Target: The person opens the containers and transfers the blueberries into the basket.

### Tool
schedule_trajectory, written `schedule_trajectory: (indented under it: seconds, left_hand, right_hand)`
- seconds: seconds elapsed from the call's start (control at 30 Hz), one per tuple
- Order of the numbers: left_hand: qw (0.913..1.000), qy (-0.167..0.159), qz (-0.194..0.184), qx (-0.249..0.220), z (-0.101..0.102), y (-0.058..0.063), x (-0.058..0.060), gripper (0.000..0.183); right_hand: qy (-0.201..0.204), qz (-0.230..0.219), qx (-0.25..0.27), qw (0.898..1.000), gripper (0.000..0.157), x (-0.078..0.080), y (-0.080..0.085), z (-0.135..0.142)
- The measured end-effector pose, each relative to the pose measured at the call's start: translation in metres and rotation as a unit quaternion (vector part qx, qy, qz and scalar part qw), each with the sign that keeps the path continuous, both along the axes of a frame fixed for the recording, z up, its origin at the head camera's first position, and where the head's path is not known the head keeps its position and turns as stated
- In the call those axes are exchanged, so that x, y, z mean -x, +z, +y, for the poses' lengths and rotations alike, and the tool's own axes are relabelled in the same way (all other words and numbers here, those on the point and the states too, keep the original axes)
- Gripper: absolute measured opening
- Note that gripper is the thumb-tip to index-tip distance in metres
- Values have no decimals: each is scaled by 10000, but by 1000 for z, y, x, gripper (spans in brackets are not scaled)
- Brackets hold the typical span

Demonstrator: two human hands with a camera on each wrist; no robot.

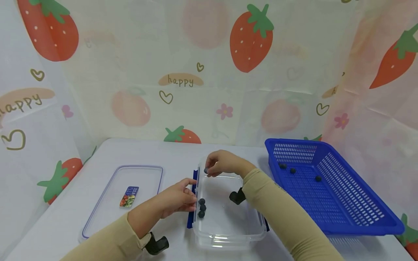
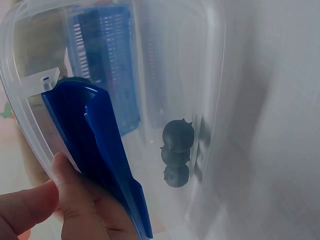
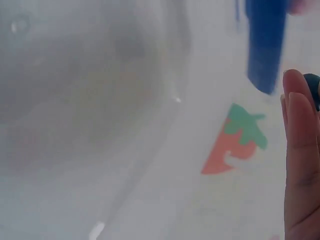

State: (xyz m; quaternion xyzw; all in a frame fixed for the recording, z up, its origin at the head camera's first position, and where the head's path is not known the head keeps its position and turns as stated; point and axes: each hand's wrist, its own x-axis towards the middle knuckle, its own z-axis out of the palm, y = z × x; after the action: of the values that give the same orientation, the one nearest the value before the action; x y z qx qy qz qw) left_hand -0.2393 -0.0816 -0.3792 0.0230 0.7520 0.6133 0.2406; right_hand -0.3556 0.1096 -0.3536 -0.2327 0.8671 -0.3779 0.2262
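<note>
My right hand [image 1: 225, 163] pinches a blueberry [image 1: 206, 170] between thumb and fingers, over the far left corner of a clear plastic box [image 1: 238, 237]. The right wrist view catches part of that dark berry [image 3: 312, 87] behind straight fingers [image 3: 302, 135]. Three more blueberries [image 1: 202, 207] lie in a row inside the box along its left wall; the left wrist view shows them [image 2: 177, 152] through the plastic. Beside that wall, my left hand [image 1: 177, 197] touches the box around its blue clip latch [image 2: 95, 135], fingers partly hidden behind it.
On the right stands a blue mesh basket [image 1: 330, 203] with three blueberries [image 1: 292, 170] near its far end. A clear lid [image 1: 107, 217] with a blue rim and a printed label [image 1: 129, 196] lies on the left. A strawberry-print cloth [image 1: 209, 108] hangs behind the white table.
</note>
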Motion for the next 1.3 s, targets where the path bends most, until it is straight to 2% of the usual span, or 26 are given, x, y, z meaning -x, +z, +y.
schedule_trajectory:
  seconds: [0.37, 0.6, 0.9, 1.07, 1.3]
  left_hand:
    - [10000, -4, 90, 15, 0, -3, 0, 56]
    - [9999, 8, 98, 44, 0, -3, 0, 56]
    - [9999, 18, 114, 75, 0, -1, 0, 56]
    - [9999, 26, 117, 85, 0, -2, 1, 57]
    - [9999, 20, 79, 80, 0, -3, 1, 56]
  right_hand:
    - [-251, 273, 640, 9973, 11, 9, 50, 52]
    - [-433, 337, 830, 9950, 18, 8, 69, 96]
    - [-1075, 411, 999, 9883, 24, 12, 67, 164]
    - [-1330, 300, 1147, 9840, 23, 13, 59, 195]
    - [-1732, 210, 909, 9805, 26, 14, 41, 225]
